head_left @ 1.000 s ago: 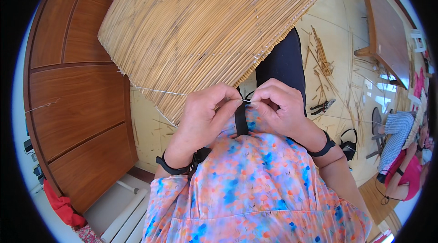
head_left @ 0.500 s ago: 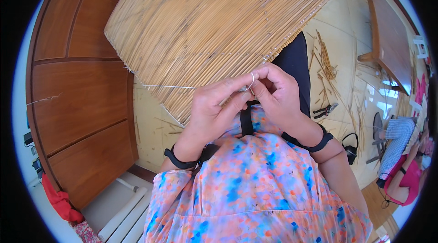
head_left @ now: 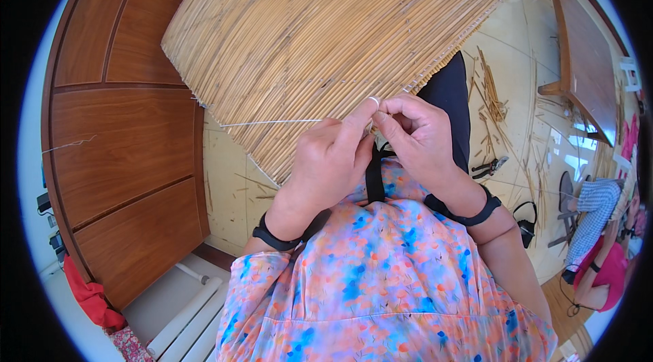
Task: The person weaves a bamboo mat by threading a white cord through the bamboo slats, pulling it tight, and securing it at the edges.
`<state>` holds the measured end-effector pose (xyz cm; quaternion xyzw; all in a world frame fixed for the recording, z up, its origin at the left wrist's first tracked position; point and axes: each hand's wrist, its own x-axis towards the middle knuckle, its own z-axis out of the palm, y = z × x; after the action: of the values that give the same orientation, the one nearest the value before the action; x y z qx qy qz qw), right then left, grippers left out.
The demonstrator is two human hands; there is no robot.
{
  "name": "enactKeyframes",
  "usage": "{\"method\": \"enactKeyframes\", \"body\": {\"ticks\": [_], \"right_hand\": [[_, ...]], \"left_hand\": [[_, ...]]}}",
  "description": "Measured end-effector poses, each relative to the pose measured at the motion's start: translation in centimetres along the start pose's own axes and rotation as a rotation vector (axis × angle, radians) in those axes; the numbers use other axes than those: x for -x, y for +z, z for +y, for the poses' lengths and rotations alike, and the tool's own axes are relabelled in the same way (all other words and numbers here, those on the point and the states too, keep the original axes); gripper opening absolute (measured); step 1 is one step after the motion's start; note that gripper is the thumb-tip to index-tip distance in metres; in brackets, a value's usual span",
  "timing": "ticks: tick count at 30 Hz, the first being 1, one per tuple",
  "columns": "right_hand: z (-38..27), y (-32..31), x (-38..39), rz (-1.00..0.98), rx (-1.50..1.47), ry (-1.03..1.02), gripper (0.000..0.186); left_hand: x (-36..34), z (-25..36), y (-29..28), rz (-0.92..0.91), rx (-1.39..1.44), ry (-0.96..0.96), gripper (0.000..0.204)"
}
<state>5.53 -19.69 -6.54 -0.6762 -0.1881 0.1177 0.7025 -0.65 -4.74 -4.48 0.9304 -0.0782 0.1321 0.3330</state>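
Observation:
A large mat (head_left: 326,28) of straw-coloured stalks, bound side by side, spreads in front of me. White string (head_left: 269,122) runs from the left across the mat's near part to my left hand (head_left: 323,161). A turn of it lies around my left index fingertip, and the hand is closed on the string. Fingertip to fingertip with it, my right hand (head_left: 422,137) pinches the string with thumb and forefinger. The exact crossing of the string between the fingers is hidden. Both hands are above my lap, just off the mat's near edge.
Pruning shears (head_left: 490,167) and scattered cut stalks (head_left: 491,93) lie on the tiled floor to the right. A wooden cabinet (head_left: 129,137) stands close on the left. Farther right are a low wooden table (head_left: 585,56) and another person in checked trousers (head_left: 595,205).
My left hand has turned, with its index finger raised more. The string loop, earlier between both hands' fingers, now sits at the left index fingertip. My right hand keeps its pinch.

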Motion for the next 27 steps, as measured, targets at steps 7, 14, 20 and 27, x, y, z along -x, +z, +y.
{"method": "enactKeyframes", "body": {"ticks": [7, 14, 20, 27], "right_hand": [[-0.2, -0.5, -0.3, -0.048, -0.130, 0.123, 0.009], [0.5, -0.4, 0.0, -0.187, -0.145, 0.219, 0.010], [-0.3, -0.4, -0.3, -0.331, -0.204, 0.326, 0.012], [-0.3, -0.4, -0.3, -0.351, -0.286, 0.393, 0.012]], "left_hand": [[-0.1, -1.1, -1.2, 0.077, 0.144, -0.102, 0.028], [-0.8, -1.1, -2.1, 0.118, 0.120, -0.112, 0.009], [-1.0, -1.4, -2.0, 0.090, 0.195, -0.086, 0.014], [-0.7, -1.0, -2.4, 0.216, 0.349, -0.251, 0.014]]}}
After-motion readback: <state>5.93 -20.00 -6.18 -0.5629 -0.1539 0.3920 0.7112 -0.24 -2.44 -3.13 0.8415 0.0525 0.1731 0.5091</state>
